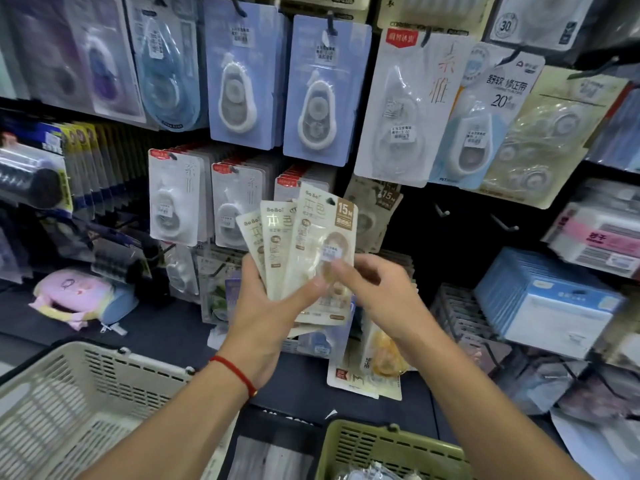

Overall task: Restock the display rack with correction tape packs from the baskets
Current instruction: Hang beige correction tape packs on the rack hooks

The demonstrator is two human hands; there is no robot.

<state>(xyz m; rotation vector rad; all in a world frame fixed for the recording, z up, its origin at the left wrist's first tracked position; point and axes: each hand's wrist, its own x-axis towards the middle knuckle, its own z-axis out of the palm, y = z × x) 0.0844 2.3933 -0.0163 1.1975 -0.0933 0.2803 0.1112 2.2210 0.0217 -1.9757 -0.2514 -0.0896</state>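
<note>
My left hand (pixel 266 306) holds a fanned bunch of three beige correction tape packs (pixel 304 237) upright in front of the display rack (pixel 450 216). My right hand (pixel 377 292) pinches the front pack of the fan near its lower middle with thumb and fingers. A matching beige pack (pixel 375 209) hangs on the rack just behind the fan. Two bare hooks (pixel 504 223) stick out of the dark panel to the right. A cream basket (pixel 79 403) stands at lower left and an olive basket (pixel 388 452) at the bottom centre.
Blue carded tape packs (pixel 322 91) and white ones (pixel 173 199) hang on rows above and to the left. More packs (pixel 367 368) lie on the dark shelf under my hands. A pink pouch (pixel 76 296) lies at left, blue-and-white boxes (pixel 550 299) at right.
</note>
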